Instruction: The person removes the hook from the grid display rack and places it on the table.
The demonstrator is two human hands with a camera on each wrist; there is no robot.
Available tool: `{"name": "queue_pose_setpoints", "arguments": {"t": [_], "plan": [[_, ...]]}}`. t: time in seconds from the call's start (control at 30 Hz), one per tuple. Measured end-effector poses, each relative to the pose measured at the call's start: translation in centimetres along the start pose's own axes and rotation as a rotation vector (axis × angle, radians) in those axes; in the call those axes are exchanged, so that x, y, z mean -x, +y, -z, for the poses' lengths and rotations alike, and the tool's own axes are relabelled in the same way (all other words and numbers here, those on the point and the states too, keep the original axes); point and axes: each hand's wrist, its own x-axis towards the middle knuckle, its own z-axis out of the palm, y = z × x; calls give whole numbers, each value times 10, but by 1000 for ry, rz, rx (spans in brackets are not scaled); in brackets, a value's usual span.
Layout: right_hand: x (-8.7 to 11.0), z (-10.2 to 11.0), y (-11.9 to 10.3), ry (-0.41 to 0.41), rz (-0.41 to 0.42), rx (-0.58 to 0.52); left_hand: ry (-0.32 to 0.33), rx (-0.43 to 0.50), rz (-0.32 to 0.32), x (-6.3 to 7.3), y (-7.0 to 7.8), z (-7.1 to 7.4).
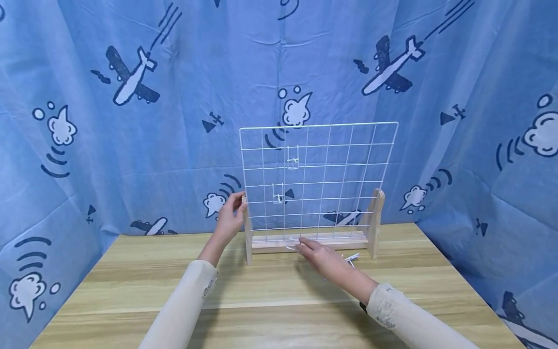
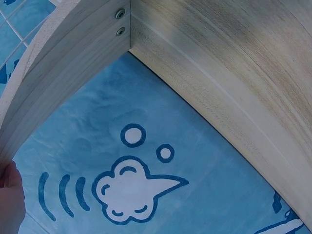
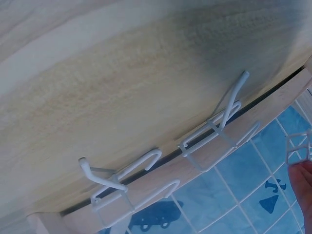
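Note:
A white wire grid panel (image 1: 319,126) stands upright in a wooden stand. My left hand (image 1: 230,214) pinches the top of the stand's left wooden upright (image 1: 249,242); in the left wrist view its thumb side (image 2: 12,202) shows at that board's edge. Low in front of the grid, my right hand (image 1: 326,261) pinches a white wire hook (image 3: 286,148) between thumb and fingertips. One hook (image 1: 293,168) hangs on the grid's upper part, and another hook (image 1: 278,202) hangs lower and to the left.
Two more white wire hooks, a nearer one (image 3: 87,171) and another (image 3: 237,90), lie on the wooden table (image 1: 270,310) by the stand's crossbar (image 1: 305,247). The stand's right upright (image 1: 375,223) rises beyond my right hand. Blue printed curtains (image 1: 196,63) enclose the table.

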Motion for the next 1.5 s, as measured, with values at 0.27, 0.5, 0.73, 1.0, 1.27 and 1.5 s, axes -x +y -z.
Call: {"name": "queue_pose_setpoints", "arguments": {"t": [0.27,0.5,0.73,1.0,1.27,1.5], "plan": [[1,-1,0,-77,-3,26,0,-2,-15,-1,-1,1],[1,-2,-2,-178,-36,-15,-6,5,-14,0,-1,1],[0,-4,-3,-245,-66,-31,5,-3,-24,1,0,0],[-1,-5,-4,-231,-20,-28,-6,-6,-18,0,0,0],[-1,-7,-5,-281,-41,-9,17,-24,-60,1,1,1],[2,-11,-5,-297,-35,12,-2,-12,-6,0,1,1]]}}
